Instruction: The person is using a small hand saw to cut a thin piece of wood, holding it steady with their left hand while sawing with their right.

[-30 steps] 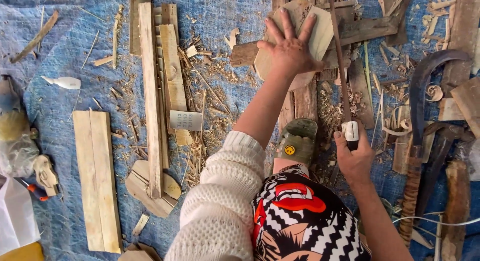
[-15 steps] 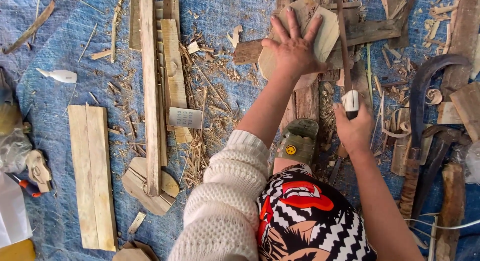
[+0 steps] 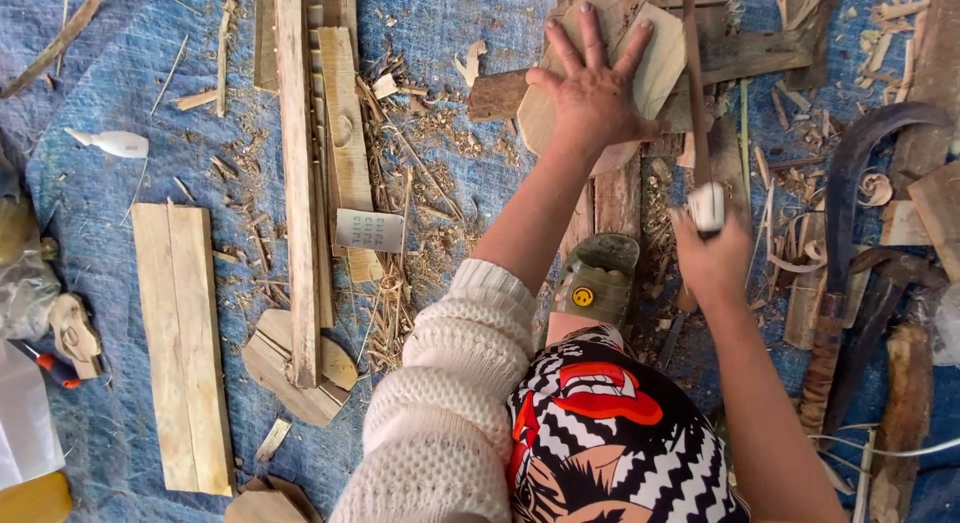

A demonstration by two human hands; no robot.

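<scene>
Watching: left hand is lying flat, pinning the wood piece
Risk: right hand is gripping the saw, blade running close beside those fingers

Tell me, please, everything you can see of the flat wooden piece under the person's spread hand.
The flat wooden piece is pale, thin and roughly rounded, with visible grain and uneven cut edges. It lies flat across darker planks on the blue tarp. The left hand presses on it, fingers spread; a saw blade, held by the right hand, crosses its right side.
</scene>
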